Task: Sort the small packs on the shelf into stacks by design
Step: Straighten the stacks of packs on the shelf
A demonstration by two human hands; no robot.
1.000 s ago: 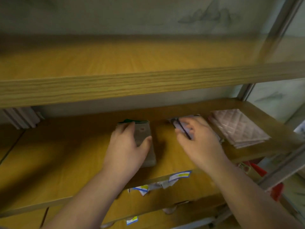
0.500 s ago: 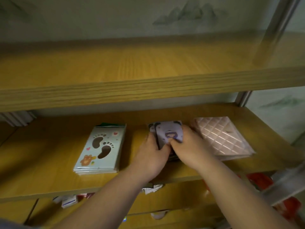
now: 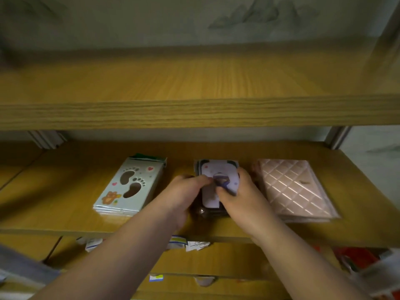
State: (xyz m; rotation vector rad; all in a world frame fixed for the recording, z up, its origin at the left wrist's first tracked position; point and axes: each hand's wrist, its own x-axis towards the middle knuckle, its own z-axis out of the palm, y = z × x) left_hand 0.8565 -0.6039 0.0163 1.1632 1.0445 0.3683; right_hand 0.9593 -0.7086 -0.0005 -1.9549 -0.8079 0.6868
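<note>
Packs are seen in three stacks by design on the shelf [image 3: 65,217]: footprint stack [image 3: 129,187] left, quilted pink stack [image 3: 294,189] right, while the middle purple stack [image 3: 218,169] is being squared, gripped by curled fingers of the left hand [image 3: 184,195] and right hand [image 3: 240,198], so little appears left.

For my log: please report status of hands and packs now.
Left hand and right hand both grip middle purple stack. Footprint stack left, pink quilted stack right. Nothing blocking.
</note>
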